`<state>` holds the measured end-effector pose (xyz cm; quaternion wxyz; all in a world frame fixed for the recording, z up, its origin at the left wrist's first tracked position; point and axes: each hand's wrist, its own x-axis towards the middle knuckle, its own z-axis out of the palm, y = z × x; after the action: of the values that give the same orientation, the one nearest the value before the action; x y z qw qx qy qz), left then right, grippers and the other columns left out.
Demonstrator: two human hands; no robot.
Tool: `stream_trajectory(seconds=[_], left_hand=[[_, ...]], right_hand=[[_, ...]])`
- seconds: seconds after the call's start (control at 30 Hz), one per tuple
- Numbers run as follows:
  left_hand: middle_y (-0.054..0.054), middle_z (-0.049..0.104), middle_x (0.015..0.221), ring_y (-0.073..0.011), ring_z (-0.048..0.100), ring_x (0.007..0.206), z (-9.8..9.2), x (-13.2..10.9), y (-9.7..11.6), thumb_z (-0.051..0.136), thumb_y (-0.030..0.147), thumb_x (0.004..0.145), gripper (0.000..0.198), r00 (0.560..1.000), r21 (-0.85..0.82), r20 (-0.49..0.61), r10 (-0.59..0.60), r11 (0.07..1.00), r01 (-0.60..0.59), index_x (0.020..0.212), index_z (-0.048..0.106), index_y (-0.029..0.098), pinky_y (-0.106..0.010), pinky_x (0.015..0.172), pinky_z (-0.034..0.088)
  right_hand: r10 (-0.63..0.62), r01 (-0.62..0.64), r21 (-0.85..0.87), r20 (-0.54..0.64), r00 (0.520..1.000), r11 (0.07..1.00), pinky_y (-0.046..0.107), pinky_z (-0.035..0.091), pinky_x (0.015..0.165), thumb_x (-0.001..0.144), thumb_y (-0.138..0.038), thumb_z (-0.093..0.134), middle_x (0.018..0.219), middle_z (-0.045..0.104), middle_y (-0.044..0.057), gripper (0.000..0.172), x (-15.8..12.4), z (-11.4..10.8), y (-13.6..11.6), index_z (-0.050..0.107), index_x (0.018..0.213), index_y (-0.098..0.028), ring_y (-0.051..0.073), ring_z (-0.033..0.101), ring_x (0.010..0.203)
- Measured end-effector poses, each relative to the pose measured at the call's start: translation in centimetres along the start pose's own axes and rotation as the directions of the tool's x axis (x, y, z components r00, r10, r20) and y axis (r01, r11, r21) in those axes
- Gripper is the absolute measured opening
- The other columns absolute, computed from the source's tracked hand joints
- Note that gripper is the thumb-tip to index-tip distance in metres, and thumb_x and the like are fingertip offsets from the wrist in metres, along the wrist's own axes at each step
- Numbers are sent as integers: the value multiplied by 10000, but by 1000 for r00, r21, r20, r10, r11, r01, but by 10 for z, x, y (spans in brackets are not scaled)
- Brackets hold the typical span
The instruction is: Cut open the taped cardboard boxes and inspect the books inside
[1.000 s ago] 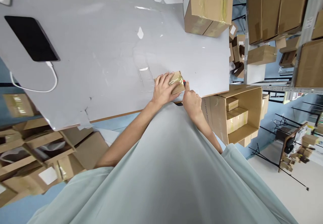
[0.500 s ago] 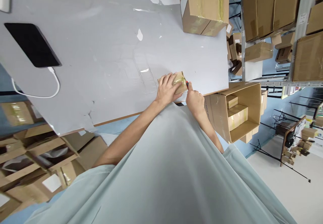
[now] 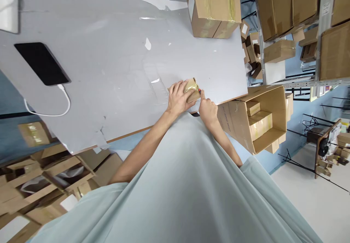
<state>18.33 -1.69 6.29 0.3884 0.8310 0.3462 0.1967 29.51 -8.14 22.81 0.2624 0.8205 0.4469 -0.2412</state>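
A small cardboard box (image 3: 193, 89) with shiny tape over it lies near the front edge of the grey table (image 3: 117, 71). My left hand (image 3: 178, 97) is closed around its left side, fingers across the top and thumb along the near side. In my right hand (image 3: 208, 110) is a small cutter (image 3: 200, 91) with a red part; its tip is at the box's right edge. Most of the cutter is hidden in my fist, and I cannot make out its blade.
A large taped carton (image 3: 214, 9) stands at the table's back right. An open carton (image 3: 237, 120) holding smaller boxes is beyond the right edge. A black phone (image 3: 42, 63) with a white cable lies left. More boxes (image 3: 54, 177) are piled at lower left.
The camera view has turned slightly, shifting the surroundings. My left hand keeps its hold on the small box, and the cutter stays at the box's right edge, slightly lower in view.
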Motion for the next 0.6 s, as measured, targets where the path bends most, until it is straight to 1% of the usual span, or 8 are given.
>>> stream_trajectory(seconds=[0.07,0.17,0.23,0.37,0.43,0.5,0.57,0.6], left_hand=[[-141,522,1789,-469,456,1649,-1,0,-1,830,453,941,484,1000,-2,13,6,1000,-6,1404,777,321,-742,1320,328],[-115,523,1793,-465,459,1644,-2,-1,0,832,457,936,461,999,-7,33,13,1000,-13,1380,783,345,-738,1323,323],[-104,517,1799,-468,458,1643,-3,-4,2,837,462,927,454,999,-15,42,8,1000,-7,1366,788,358,-745,1327,313],[-103,517,1799,-468,441,1661,-5,-9,5,825,497,928,447,997,-43,71,-6,999,9,1351,793,357,-751,1347,289],[-103,520,1799,-466,433,1672,-8,-11,6,818,528,931,460,997,-49,79,-17,999,21,1356,791,357,-755,1363,271],[-101,523,1798,-463,427,1683,-10,-13,5,816,553,931,475,996,-40,82,-26,999,29,1364,788,360,-756,1375,260],[-103,519,1802,-461,417,1695,-14,-15,3,818,559,931,482,995,-27,89,-33,999,36,1368,787,359,-755,1386,251],[-106,514,1806,-461,409,1702,-17,-17,2,819,556,931,482,995,-20,95,-39,999,41,1370,787,358,-756,1390,246]], right_hand=[[9,-9,-13,21,1000,1000,324,640,997,1173,-134,378,1293,821,208,778,-2,4,3,76,1886,-208,259,842,1179],[35,-33,-30,76,996,999,324,644,982,1174,-143,374,1289,826,224,731,-11,11,11,167,1874,-184,265,848,1175],[36,-34,-15,94,995,999,341,647,977,1182,-161,372,1289,829,232,695,-19,14,18,228,1862,-176,281,852,1172],[-10,4,61,106,994,998,392,645,972,1186,-196,388,1233,850,219,655,-37,5,33,321,1837,-164,325,853,1147],[-31,23,115,76,997,993,416,642,958,1193,-241,388,1238,855,204,650,-44,-1,43,328,1838,-184,340,851,1110],[-33,32,198,2,999,980,439,640,945,1203,-298,362,1269,855,186,657,-41,-1,56,291,1851,-213,353,845,1077],[-15,38,304,-79,997,952,456,635,948,1204,-344,348,1281,855,181,663,-24,8,70,279,1847,-201,369,835,1077],[-4,44,362,-111,994,931,457,632,956,1200,-361,357,1267,858,184,657,-10,17,76,307,1828,-177,372,832,1085]])
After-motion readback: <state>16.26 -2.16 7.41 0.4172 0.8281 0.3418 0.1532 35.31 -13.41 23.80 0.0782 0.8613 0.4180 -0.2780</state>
